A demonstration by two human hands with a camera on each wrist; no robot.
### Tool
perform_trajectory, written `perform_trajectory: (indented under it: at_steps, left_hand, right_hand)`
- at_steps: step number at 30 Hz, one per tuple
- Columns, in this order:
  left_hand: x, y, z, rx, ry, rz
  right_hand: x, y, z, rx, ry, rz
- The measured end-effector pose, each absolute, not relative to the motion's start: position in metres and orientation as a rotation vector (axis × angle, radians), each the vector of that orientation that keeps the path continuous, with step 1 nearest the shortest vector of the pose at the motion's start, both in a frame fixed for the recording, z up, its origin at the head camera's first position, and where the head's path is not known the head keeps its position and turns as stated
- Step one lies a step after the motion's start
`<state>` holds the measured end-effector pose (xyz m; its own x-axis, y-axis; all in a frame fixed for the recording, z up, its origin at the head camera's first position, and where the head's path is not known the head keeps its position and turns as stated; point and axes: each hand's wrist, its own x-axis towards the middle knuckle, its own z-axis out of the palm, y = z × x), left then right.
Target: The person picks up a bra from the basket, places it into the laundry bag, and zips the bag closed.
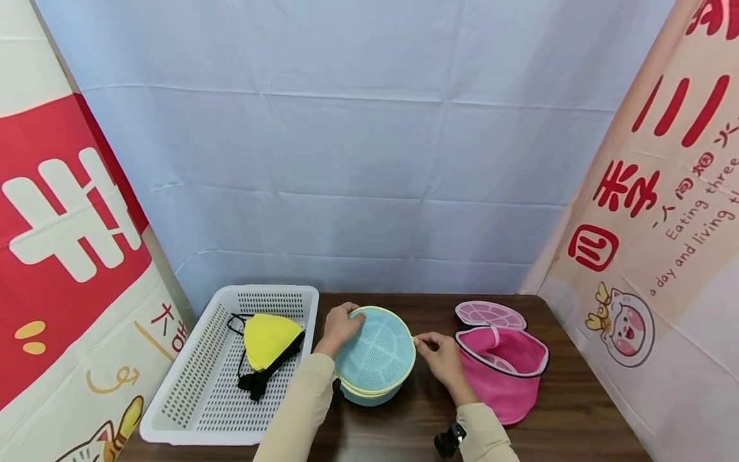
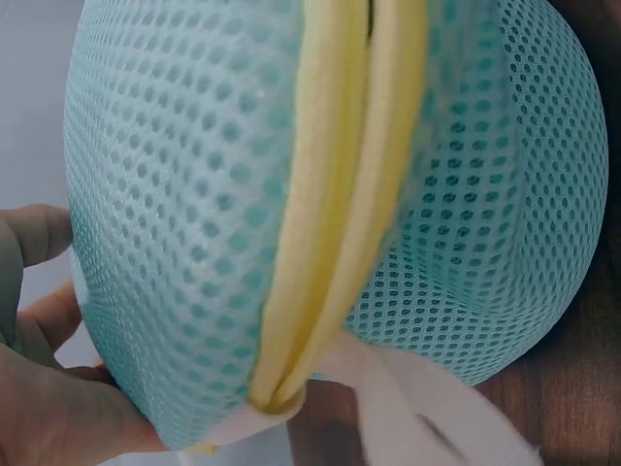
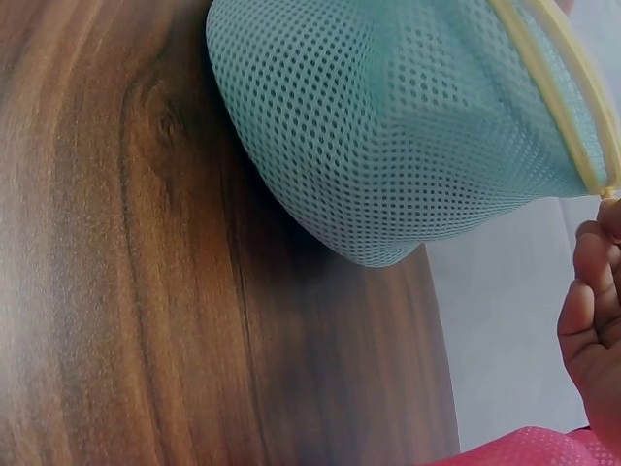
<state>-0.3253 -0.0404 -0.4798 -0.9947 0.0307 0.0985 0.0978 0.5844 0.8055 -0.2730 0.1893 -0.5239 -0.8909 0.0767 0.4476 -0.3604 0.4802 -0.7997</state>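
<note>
A light blue mesh laundry bag with yellow zipper trim stands on the table, its round lid lying over the opening. My left hand holds the bag's lid at its far left edge, the thumb on top of the mesh. At the right edge of the rim, my right hand pinches the trim's end, where the small zipper pull seems to be; the fingertips mostly cover it. Just right of that hand sits a pink mesh laundry bag, open, with its pink lid folded back.
On the left stands a white perforated basket, holding a yellow bra with black straps. The dark wooden table ends at a pale cloth backdrop. Printed cloths hang on both sides.
</note>
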Motion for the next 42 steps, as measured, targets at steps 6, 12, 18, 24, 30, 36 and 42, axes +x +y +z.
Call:
perform_trajectory:
  at_steps: [6, 12, 18, 24, 30, 36, 42]
  left_hand:
    - [-0.327, -0.041, -0.483, -0.051, -2.636, -1.425]
    - [-0.328, -0.039, -0.487, 0.045, -2.600, -1.448]
    - [-0.326, -0.038, -0.490, 0.095, -2.553, -1.522]
    - [-0.320, -0.040, -0.494, 0.173, -2.498, -1.679]
    - [-0.313, -0.041, -0.499, 0.260, -2.400, -1.904]
    - [-0.307, -0.038, -0.505, 0.300, -2.340, -2.005]
    - [-0.304, -0.036, -0.507, 0.347, -2.309, -1.978]
  right_hand:
    - [-0.272, 0.187, -0.519, 0.240, -2.305, 1.386]
    - [-0.271, 0.186, -0.519, 0.230, -2.319, 1.366]
    - [-0.271, 0.187, -0.520, 0.234, -2.319, 1.355]
    - [-0.270, 0.188, -0.520, 0.259, -2.333, 1.361]
    - [-0.269, 0.190, -0.522, 0.287, -2.298, 1.312]
    - [-0.266, 0.192, -0.524, 0.309, -2.278, 1.236]
    - [-0.267, 0.194, -0.525, 0.352, -2.261, 1.155]
